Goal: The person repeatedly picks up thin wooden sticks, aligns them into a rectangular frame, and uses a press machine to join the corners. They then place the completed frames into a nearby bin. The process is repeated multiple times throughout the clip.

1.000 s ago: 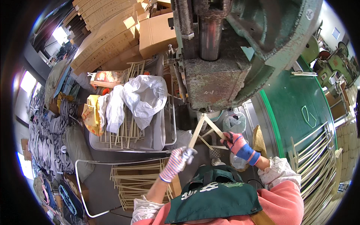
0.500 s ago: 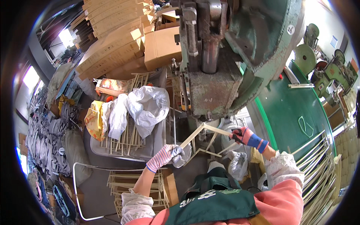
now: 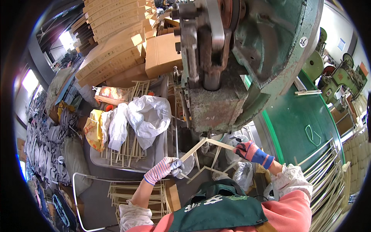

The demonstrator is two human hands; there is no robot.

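Both my hands wear striped gloves and hold a jointed frame of pale cream strips (image 3: 220, 144). My left hand (image 3: 165, 170) is closed round its left end. At the right end, my right hand (image 3: 247, 150) grips the upper strip. The frame bends to a peak in the middle, with thinner strips hanging below in a zigzag. That peak lies right under the head of a green press (image 3: 218, 104), close to its lower tool; whether it touches the tool, I cannot tell.
Left of the press, a grey tub (image 3: 154, 158) holds cream frames and a white sack (image 3: 148, 118). More frames lie in a carton (image 3: 172, 193) at lower left. On the right, a stack of frames (image 3: 328, 181) leans by a green table (image 3: 297, 123). Cartons (image 3: 112, 50) rise behind.
The press head has come down toward the frame's peak. My hands and the frame have shifted slightly downward in the view, with the frame still held at both ends.
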